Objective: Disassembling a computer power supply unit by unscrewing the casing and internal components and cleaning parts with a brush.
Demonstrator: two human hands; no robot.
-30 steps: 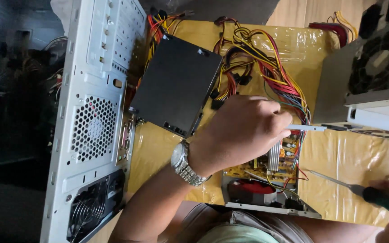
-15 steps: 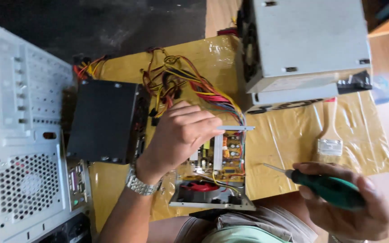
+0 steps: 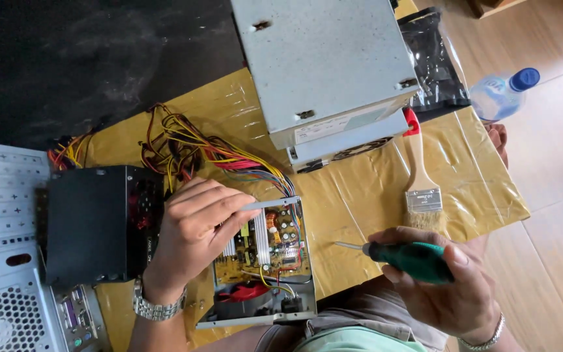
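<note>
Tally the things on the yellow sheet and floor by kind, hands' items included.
Power supply units: 3 (open unit under the left hand, black unit, grey unit)
Screwdrivers: 1 (green-handled screwdriver in the right hand)
Paintbrushes: 1
Water bottles: 1
Black bags: 1
Computer cases: 1
Total: 8

Glossy plastic sheet [image 3: 360, 195], matt metal case [image 3: 320, 58]

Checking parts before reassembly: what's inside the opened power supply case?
Inside the opened power supply case: a yellow circuit board with metal heatsinks, coloured wires, and a red fan below. The left hand covers the board's left edge.
</note>
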